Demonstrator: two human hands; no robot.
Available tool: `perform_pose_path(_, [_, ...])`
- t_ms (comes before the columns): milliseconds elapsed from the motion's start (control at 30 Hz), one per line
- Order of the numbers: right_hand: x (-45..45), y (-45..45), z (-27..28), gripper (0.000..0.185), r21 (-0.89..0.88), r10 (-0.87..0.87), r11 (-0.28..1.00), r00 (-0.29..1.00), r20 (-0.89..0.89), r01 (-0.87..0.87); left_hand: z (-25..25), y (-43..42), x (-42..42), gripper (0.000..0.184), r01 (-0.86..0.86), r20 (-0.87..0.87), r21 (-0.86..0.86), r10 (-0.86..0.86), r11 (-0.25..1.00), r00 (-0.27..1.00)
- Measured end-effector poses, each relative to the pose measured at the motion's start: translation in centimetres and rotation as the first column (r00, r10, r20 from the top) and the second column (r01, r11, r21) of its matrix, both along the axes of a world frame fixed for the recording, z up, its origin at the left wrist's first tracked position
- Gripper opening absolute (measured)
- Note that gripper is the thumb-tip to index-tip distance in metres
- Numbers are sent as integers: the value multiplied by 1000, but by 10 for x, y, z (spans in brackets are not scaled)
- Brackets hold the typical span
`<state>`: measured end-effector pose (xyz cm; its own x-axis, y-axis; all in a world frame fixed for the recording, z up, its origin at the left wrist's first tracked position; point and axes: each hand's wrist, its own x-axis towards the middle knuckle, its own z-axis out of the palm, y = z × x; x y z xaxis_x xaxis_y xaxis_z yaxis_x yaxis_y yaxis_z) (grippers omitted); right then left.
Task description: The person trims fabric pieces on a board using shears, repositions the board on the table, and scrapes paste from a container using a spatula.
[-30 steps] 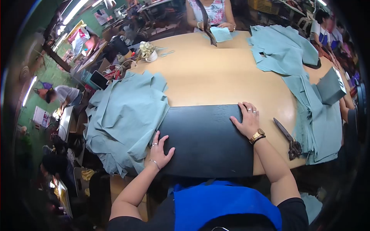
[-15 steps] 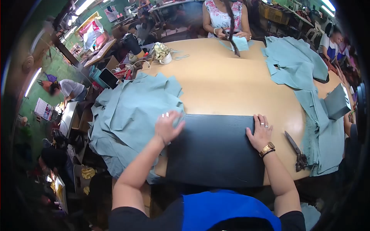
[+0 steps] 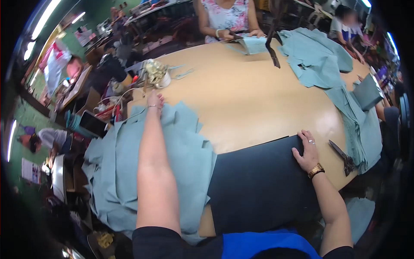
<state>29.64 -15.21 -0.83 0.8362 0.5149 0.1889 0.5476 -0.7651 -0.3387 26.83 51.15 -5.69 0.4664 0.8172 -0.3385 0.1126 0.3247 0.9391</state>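
Your right hand point(image 3: 306, 151) rests, fingers spread, on the far right corner of the black sheet point(image 3: 263, 185), which lies along the near edge of the surface point(image 3: 258, 103). Your left hand point(image 3: 156, 100) is curled by the left edge, near a white cup point(image 3: 165, 80); whether it pinches anything, you cannot tell. Expect the sheet to be stiff, light and perhaps slippery; grip opposite sides. It looks flat, smooth and four-sided, beside rumpled green cloth point(image 3: 123, 172).
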Motion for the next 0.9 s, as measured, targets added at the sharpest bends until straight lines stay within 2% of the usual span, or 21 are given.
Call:
perform_pose_path(67, [1, 0, 0, 59, 9, -1, 1000, 1000, -5, 1, 3, 3, 10, 56, 13, -10, -62, -14, 998, 1000])
perform_pose_path(267, [1, 2, 4, 61, 8, -12, 1000, 999, -30, 12, 4, 7, 38, 58, 92, -15, 24, -91, 995, 996])
perform_pose_path(300, [0, 3, 5, 61, 7, -13, 1000, 999, -37, 14, 2, 6, 42, 52, 34, -31, 21, -33, 999, 999])
perform_pose_path(400, [0, 3, 3, 61, 12, -16, 1000, 1000, -24, 16, -15, 18, 50, 43, 173, -97, 98, -164, 980, 982])
perform_pose_path(467, [0, 3, 3, 61, 20, -8, 1000, 999, -35, 9, -43, 22, 61, 37, 97, 14, 234, -103, 968, 995])
perform_pose_path(500, [1, 2, 4, 61, 25, -6, 1000, 999, -38, 7, -41, 14, 61, 34, 54, 75, 298, -80, 953, 994])
perform_pose_path(600, [2, -1, 0, 61, -1, -9, 1000, 1000, -21, 9, -26, -14, 50, 29, 103, 30, 286, -117, 953, 993])
perform_pose_path(733, [3, -3, -2, 61, 25, 7, 1000, 1000, 3, -8, -24, -55, 51, 31, 248, 171, 289, -305, 925, 937])
perform_pose_path(800, [3, -5, -3, 60, 69, 30, 997, 999, 30, -32, -11, -97, 49, 31, 321, 182, 275, -377, 906, 908])
perform_pose_path(900, [2, -9, -9, 61, 31, -4, 1000, 999, 42, 3, 6, -168, 43, 33, 319, 192, 239, -367, 917, 910])
